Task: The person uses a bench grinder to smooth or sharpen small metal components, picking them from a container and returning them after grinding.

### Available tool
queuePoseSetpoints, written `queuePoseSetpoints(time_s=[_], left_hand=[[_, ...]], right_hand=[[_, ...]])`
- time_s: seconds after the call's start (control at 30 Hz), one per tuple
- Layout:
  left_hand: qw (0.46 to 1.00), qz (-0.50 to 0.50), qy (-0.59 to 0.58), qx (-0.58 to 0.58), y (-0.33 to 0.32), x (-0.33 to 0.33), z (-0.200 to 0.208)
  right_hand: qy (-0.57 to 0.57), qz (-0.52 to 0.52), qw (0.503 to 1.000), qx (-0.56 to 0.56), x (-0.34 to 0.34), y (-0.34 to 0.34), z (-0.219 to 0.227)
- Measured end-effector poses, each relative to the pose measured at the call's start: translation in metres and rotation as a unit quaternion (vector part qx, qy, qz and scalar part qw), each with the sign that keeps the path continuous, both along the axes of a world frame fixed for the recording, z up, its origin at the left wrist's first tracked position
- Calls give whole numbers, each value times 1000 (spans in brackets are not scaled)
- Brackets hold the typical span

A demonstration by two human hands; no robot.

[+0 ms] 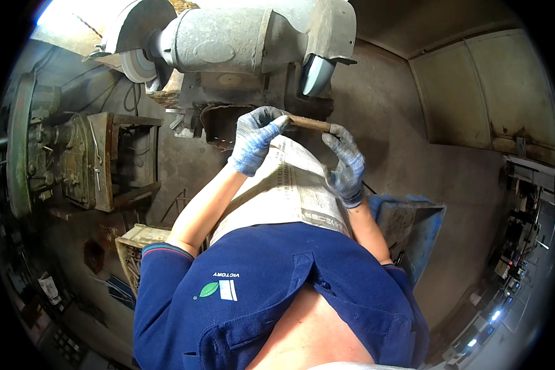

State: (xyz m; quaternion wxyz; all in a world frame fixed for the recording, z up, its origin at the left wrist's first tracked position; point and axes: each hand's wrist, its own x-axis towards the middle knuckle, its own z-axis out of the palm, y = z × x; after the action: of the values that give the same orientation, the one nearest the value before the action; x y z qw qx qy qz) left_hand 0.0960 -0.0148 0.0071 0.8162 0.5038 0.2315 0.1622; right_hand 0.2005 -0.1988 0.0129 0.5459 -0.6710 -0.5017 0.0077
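Observation:
A short brown rod (309,123) is held level between my hands, in front of the bench grinder (222,40). Whether it is wood or rusty metal I cannot tell. My left hand (256,135), in a blue and white knit glove, is closed around its left end with the thumb along the near side. At the other end my right hand (345,160), gloved alike, grips the tip with its fingertips, its palm turned inward. The grinder's right wheel (318,75) is just beyond the rod, apart from it. Printed paper-like sheeting (283,185) covers my lap.
The left grinding wheel (137,66) sits under its guard. A dark open container (219,126) is below the grinder. To the left stands a greenish machine (61,154) on a frame. A blue-edged metal bin (413,225) is by my right forearm, a tray (135,243) by my left elbow.

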Motion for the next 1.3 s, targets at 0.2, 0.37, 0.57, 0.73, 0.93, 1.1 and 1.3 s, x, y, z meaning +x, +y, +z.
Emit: queuePoseSetpoints(time_s=[0.2, 0.37, 0.57, 0.73, 0.93, 1.1, 1.3], left_hand=[[997, 40, -15, 57, -7, 12, -20], [999, 26, 26, 14, -3, 24, -53], [997, 34, 64, -1, -3, 59, -87], [997, 37, 33, -58, -11, 82, -85], [995, 75, 34, -58, 1, 79, -93], [989, 83, 93, -73, 20, 66, -78], [988, 86, 92, -89, 26, 61, -81]], right_hand=[[208, -10, 978, 21, -4, 2, -24], [159, -53, 985, -40, 12, 2, -50], [274, -48, 961, 8, 41, 9, -85], [341, -68, 938, 3, 61, 3, -98], [382, -71, 921, 10, 51, 23, -102], [373, -40, 927, -3, 45, 43, -107], [393, -56, 917, 30, 44, 53, -106]])
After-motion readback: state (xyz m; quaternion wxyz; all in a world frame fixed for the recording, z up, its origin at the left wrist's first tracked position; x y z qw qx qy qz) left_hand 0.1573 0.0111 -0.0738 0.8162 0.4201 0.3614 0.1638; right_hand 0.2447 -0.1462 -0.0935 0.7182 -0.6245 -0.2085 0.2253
